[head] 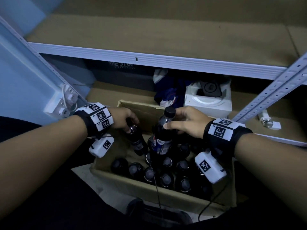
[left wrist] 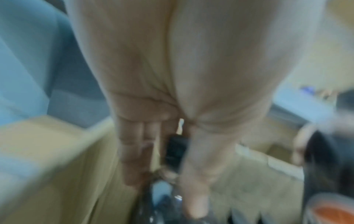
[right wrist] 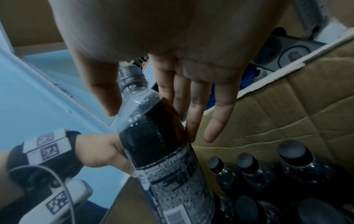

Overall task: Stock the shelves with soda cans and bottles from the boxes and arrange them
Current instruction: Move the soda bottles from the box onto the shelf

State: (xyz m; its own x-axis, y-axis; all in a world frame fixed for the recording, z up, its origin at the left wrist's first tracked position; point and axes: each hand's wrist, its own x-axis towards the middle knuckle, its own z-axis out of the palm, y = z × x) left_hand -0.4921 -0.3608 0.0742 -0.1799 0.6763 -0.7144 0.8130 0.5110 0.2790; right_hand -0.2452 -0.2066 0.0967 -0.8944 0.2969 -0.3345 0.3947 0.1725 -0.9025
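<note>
While the right hand (head: 186, 123) holds one cola bottle (head: 163, 135) at its neck between thumb and nearly straight fingers (right wrist: 193, 112), the left hand (head: 123, 119) grips a second bottle (head: 136, 140) by its top, both above the open cardboard box (head: 132, 186) of bottles below the shelf (head: 149, 62).

A cardboard box (head: 132, 183) stands open, flaps up, below the shelf (head: 149, 58). Inside it, dark cola bottles (head: 166, 179) with black caps stand upright, packed together on its near and right sides. Two more bottles are raised above them: one (head: 160, 138) near the box's middle, blue label showing, tilted; another (head: 137, 140) to its left, leaning.
</note>
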